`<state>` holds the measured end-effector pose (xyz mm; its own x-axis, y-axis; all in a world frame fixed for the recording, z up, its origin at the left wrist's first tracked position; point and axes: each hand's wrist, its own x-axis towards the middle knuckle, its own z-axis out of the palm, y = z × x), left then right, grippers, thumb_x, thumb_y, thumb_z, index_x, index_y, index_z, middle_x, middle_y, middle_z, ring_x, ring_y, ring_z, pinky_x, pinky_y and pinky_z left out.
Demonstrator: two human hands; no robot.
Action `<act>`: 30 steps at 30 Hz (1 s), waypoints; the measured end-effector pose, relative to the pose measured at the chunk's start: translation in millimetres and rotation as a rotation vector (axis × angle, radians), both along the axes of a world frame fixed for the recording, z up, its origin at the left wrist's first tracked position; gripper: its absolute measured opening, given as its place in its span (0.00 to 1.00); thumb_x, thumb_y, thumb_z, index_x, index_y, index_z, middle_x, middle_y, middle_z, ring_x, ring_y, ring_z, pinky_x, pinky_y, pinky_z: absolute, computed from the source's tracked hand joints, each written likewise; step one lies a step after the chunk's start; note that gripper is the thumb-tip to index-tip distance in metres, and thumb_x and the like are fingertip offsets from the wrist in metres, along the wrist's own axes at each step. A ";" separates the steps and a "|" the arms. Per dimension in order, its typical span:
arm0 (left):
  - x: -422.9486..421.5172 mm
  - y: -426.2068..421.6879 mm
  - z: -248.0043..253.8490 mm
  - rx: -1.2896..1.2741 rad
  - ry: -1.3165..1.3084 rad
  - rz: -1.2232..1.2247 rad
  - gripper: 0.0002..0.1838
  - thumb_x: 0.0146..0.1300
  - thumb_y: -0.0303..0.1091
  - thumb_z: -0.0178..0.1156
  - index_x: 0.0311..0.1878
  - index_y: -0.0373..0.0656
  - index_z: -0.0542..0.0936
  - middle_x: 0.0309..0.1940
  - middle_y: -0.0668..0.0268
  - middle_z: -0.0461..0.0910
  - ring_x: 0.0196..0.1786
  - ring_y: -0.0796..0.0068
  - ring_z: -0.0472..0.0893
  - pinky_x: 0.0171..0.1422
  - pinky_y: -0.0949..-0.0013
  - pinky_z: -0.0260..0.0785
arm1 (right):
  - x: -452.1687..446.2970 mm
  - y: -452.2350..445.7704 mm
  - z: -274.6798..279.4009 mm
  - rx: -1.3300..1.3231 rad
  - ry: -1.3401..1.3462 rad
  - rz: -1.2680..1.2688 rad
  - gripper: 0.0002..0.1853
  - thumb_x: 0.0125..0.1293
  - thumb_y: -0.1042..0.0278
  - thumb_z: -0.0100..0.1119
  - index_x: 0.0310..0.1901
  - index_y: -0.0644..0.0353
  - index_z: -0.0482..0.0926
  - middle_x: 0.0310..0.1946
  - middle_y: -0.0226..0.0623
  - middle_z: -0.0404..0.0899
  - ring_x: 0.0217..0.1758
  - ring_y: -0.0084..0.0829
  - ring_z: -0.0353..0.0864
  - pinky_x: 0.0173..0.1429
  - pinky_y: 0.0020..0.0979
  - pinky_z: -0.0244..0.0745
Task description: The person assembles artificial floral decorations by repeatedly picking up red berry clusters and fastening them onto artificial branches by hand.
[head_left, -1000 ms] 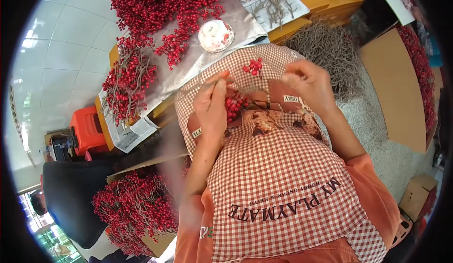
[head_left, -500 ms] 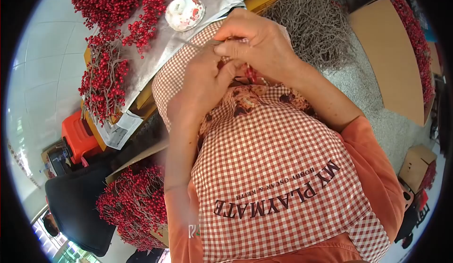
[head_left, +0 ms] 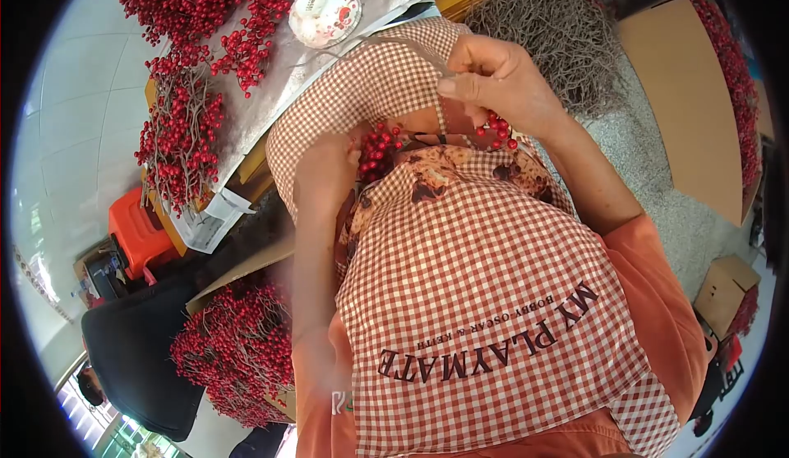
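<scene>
My left hand [head_left: 325,170], blurred by motion, is closed beside my lap with a cluster of red berries [head_left: 379,150] showing at its fingers. Further right and higher, my right hand [head_left: 508,88] is pinched, thumb against fingers. A small sprig of red berries [head_left: 498,131] hangs below its palm, and a thin pale stem [head_left: 423,51] runs leftward from its fingertips. The two hands are apart, above the checked apron [head_left: 485,293]. How the left fingers grip their sprig is partly hidden.
A table [head_left: 246,141] at upper left bears heaped red berry branches [head_left: 181,6] and a patterned bowl [head_left: 325,16]. Bare grey twigs [head_left: 542,39] are piled at upper right, near a cardboard box [head_left: 686,104]. More berry branches [head_left: 234,351] and a red stool [head_left: 140,232] are left.
My hands were together over my lap and have moved apart, the left down and leftward, the right a little rightward. Berries now show at both hands.
</scene>
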<state>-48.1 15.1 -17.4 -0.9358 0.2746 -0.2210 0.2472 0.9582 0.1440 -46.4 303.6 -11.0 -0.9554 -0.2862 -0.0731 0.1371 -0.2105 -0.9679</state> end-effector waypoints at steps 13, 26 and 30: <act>19.0 -16.2 -2.9 0.400 -0.174 0.044 0.10 0.53 0.28 0.65 0.40 0.43 0.81 0.35 0.60 0.81 0.39 0.64 0.82 0.44 0.67 0.72 | 4.8 -16.7 -14.5 -0.014 0.080 0.146 0.07 0.63 0.69 0.64 0.32 0.63 0.78 0.25 0.26 0.75 0.26 0.14 0.74 0.29 0.18 0.69; 34.7 -11.5 25.6 1.479 -0.511 0.276 0.11 0.51 0.29 0.72 0.34 0.36 0.81 0.36 0.66 0.76 0.39 0.76 0.76 0.43 0.75 0.69 | 0.7 -43.2 0.2 -0.026 0.165 0.192 0.08 0.58 0.67 0.68 0.32 0.62 0.81 0.28 0.32 0.80 0.28 0.19 0.78 0.31 0.22 0.72; 36.4 -8.2 26.7 1.390 -0.468 0.233 0.12 0.49 0.29 0.72 0.35 0.35 0.80 0.39 0.64 0.77 0.42 0.72 0.77 0.52 0.70 0.69 | -7.3 -61.8 -14.1 0.060 0.297 0.374 0.08 0.56 0.66 0.66 0.29 0.63 0.80 0.21 0.29 0.79 0.26 0.19 0.77 0.28 0.25 0.71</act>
<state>-11.7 6.8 9.3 -0.9072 0.3703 -0.1997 -0.2149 0.0002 0.9766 -53.7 241.8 -25.0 -0.7696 -0.6182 0.1599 -0.0911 -0.1416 -0.9857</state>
